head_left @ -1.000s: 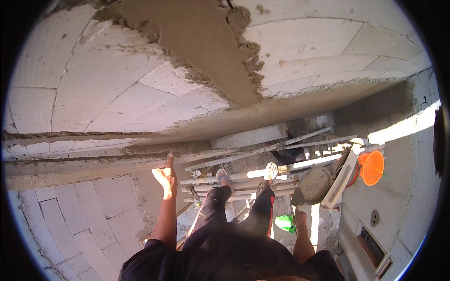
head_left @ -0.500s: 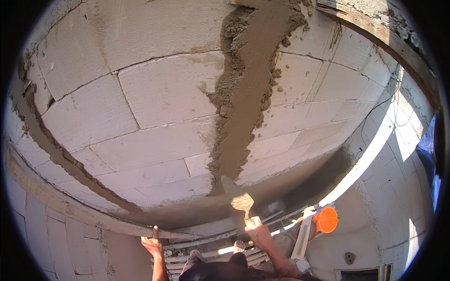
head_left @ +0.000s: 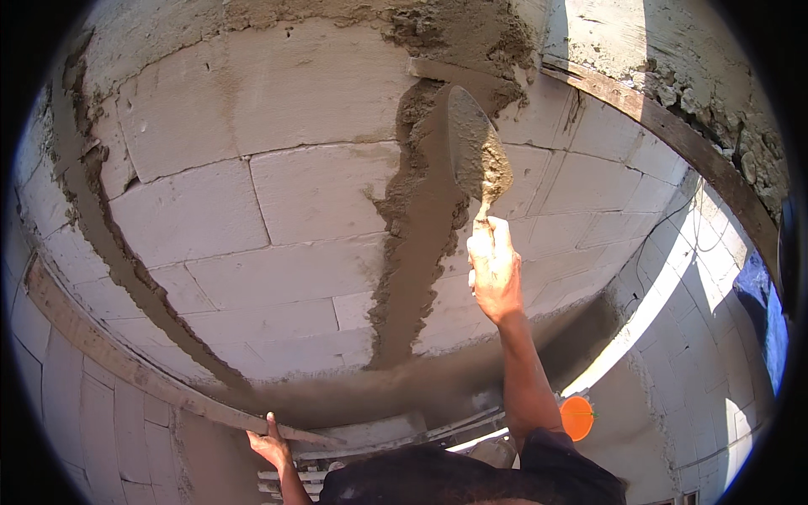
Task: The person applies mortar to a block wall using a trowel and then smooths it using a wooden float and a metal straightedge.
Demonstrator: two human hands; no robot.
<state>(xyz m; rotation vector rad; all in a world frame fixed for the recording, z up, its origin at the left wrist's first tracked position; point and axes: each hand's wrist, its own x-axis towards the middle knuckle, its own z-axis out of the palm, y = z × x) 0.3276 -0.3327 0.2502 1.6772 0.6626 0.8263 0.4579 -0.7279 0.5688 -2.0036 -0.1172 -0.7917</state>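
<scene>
My right hand [head_left: 497, 269] grips the handle of a trowel [head_left: 471, 143], raised in front of the block wall. Wet mortar clings to part of its blade, which overlaps the upper part of a broad vertical mortar strip [head_left: 412, 252]; whether it touches the strip I cannot tell. At lower left, my left hand [head_left: 271, 446] is closed around a long wooden board [head_left: 160, 383], its thumb pointing up. A second, narrower mortar strip [head_left: 139, 282] runs down the wall's left side.
Large pale blocks [head_left: 320, 189] make up the wall. An orange bucket [head_left: 577, 418] stands at lower right, near pale slats [head_left: 463, 429] below me. A wooden beam [head_left: 673, 130] crosses the upper right, and blue sheeting [head_left: 764, 311] hangs at the right edge.
My right hand has lifted the trowel from the broad strip's foot to its upper part. The view has tilted upward, showing more of the wall's top. My left hand stays at the board.
</scene>
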